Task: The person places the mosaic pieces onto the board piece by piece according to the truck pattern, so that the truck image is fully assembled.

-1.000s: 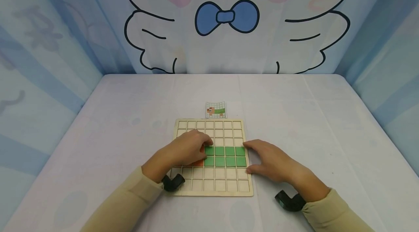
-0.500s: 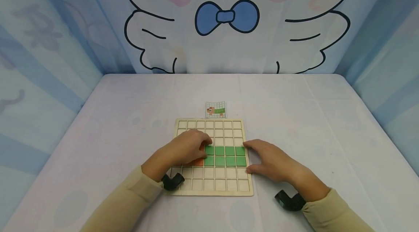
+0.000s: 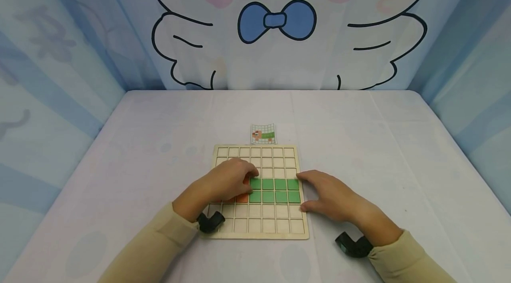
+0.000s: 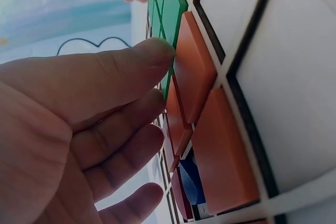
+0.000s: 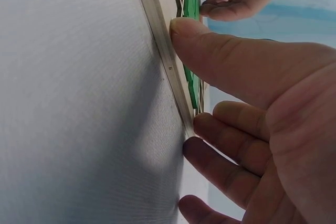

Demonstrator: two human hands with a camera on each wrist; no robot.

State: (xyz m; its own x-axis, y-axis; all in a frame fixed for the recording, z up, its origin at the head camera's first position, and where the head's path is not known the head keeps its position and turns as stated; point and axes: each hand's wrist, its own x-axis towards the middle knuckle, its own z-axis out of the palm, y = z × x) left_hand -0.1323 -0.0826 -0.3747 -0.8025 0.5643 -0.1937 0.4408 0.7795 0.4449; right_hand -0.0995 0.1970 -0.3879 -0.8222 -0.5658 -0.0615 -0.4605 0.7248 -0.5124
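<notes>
A wooden grid board [image 3: 268, 226] lies on the table, with two rows of green tiles [image 3: 281, 190] and orange tiles [image 3: 241, 198] to their left. My left hand [image 3: 226, 179] covers much of the orange part; its thumb tip [image 4: 157, 52] touches the tiles where green meets orange, its fingers lightly bent. Beside the orange tiles in the left wrist view are a dark blue piece [image 4: 191, 180] and a dark red one [image 4: 180, 192]. My right hand [image 3: 333, 195] rests its thumb and fingertips against the board's right edge [image 5: 169, 59], thumb spread from the fingers.
A small picture card [image 3: 263, 134] of an orange and green figure on a grid lies just beyond the board's far edge. The table [image 3: 379, 141] has a pale cloth, and printed curtains [image 3: 275, 63] stand behind it and at both sides.
</notes>
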